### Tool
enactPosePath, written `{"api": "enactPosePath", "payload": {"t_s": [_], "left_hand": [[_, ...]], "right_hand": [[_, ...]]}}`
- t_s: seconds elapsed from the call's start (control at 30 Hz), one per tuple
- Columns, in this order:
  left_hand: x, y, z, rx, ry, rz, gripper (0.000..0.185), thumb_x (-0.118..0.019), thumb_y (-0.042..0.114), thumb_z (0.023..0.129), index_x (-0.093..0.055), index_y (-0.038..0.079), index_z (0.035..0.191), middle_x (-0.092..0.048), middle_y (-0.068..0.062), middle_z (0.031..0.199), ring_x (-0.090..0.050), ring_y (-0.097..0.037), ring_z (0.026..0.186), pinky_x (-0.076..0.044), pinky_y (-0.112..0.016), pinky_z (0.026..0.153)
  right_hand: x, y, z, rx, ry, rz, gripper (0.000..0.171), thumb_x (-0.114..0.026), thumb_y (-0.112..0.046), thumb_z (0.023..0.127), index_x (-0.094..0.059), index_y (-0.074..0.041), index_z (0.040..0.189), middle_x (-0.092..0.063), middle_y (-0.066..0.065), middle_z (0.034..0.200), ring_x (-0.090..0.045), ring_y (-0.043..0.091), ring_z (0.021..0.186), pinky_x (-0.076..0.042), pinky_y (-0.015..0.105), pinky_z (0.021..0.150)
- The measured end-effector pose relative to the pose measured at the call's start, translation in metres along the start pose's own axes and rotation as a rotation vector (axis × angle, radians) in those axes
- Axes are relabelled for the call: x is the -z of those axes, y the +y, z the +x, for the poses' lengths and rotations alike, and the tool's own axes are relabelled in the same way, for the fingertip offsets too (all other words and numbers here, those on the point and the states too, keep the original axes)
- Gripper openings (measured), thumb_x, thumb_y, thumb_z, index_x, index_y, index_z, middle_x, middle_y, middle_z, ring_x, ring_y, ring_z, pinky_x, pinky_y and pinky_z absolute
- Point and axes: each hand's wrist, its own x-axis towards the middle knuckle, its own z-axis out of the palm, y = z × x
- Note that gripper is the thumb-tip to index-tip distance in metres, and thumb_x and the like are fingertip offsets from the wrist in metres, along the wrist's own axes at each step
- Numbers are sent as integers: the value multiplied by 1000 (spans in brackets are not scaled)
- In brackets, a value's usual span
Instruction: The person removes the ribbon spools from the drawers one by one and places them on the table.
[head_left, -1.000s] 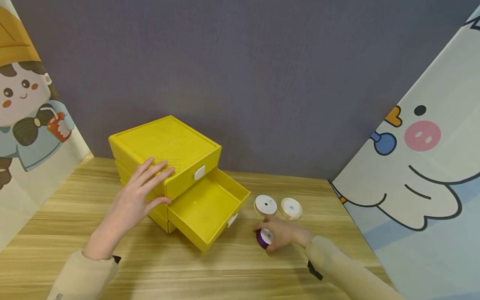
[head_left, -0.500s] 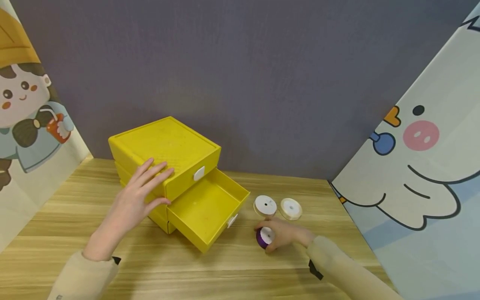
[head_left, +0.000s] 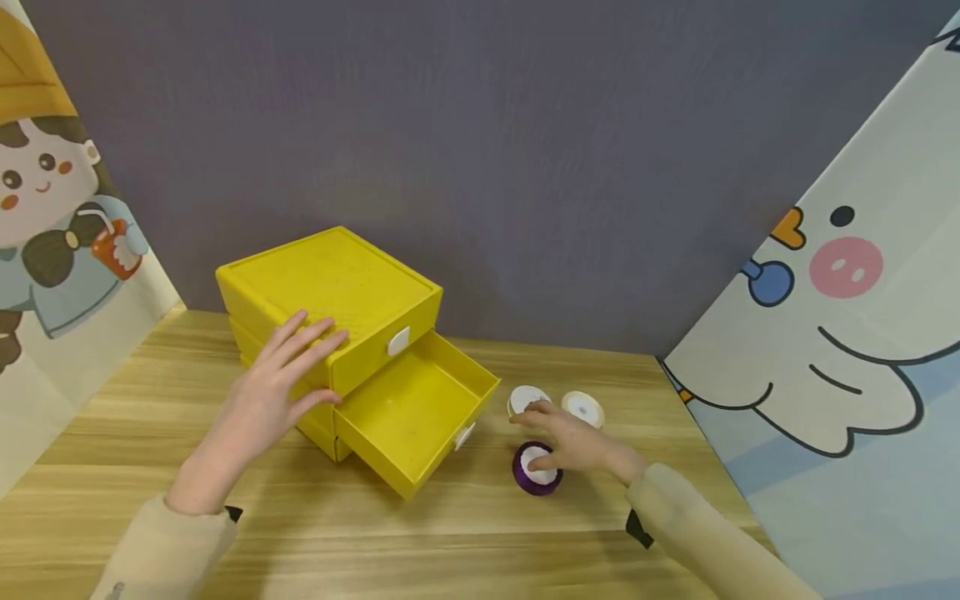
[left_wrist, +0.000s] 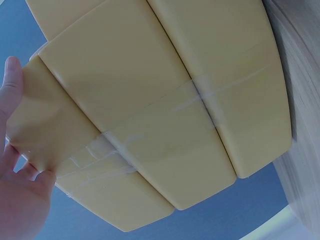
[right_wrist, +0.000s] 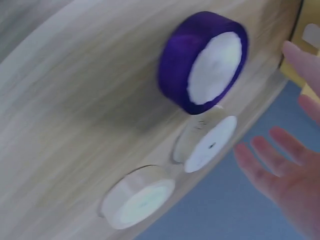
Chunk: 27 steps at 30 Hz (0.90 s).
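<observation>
A yellow drawer unit point(head_left: 330, 283) stands at the left of the table, one drawer point(head_left: 416, 408) below the top one pulled out. My left hand point(head_left: 262, 404) rests on its near corner, straight fingers over the top and thumb lower by the front edge. In the left wrist view the hand touches the unit's side panel point(left_wrist: 135, 85). A purple ribbon roll point(head_left: 528, 483) with a white centre lies flat on the table. Just above it hovers my right hand point(head_left: 577, 439), its fingers spread and apart from the roll in the right wrist view.
Behind the purple roll lie a white-faced ribbon spool point(head_left: 522, 395), partly covered by the right hand, and a cream ribbon spool point(head_left: 583, 408). A grey back wall point(head_left: 525, 167) closes off the wooden table point(head_left: 420, 550). Cartoon-printed panels flank both sides.
My right hand has let go of the purple ribbon roll and risen slightly up and to the right. The left hand stays in place on the drawer unit.
</observation>
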Motion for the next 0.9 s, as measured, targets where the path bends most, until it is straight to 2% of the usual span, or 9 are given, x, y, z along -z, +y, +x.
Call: {"api": "enactPosePath", "payload": {"t_s": [0.2,0.33,0.47,0.7,0.9], "left_hand": [[0,0,2,-3,8,-5,67,-43,54,83,-57,12,133,-55,-14,138,-39,-39,137,-50,-55,94],[0,0,2,-2,12,-1,68,-42,54,83,-57,11,133,-55,-14,137,-39,-40,136,-47,-57,97],[0,-1,2,0,10,3,68,-42,55,83,-57,11,133,-55,-14,137,-39,-39,136,-50,-56,94],[0,0,1,4,3,10,68,-41,55,83,-56,12,133,-54,-14,138,-39,-38,137,-51,-55,93],[0,0,1,1,4,9,68,-42,55,83,-57,11,133,-55,-14,138,-39,-38,136,-51,-54,93]], "right_hand": [[11,-19,3,44,65,17,66,-75,-27,84,-45,-16,142,-39,18,146,-55,32,121,-58,39,86],[17,-34,6,95,100,12,67,-74,-30,84,-44,-19,143,-38,17,148,-48,34,129,-55,45,94],[16,-46,8,152,156,3,67,-76,-29,83,-45,-20,142,-41,15,146,-45,33,132,-51,49,101],[6,-60,11,335,353,-106,61,-80,-22,78,-53,-14,133,-52,10,134,-56,24,119,-55,40,97],[-5,-65,16,471,523,-208,62,-85,-21,71,-57,-11,125,-57,13,124,-61,25,110,-58,31,89]]}}
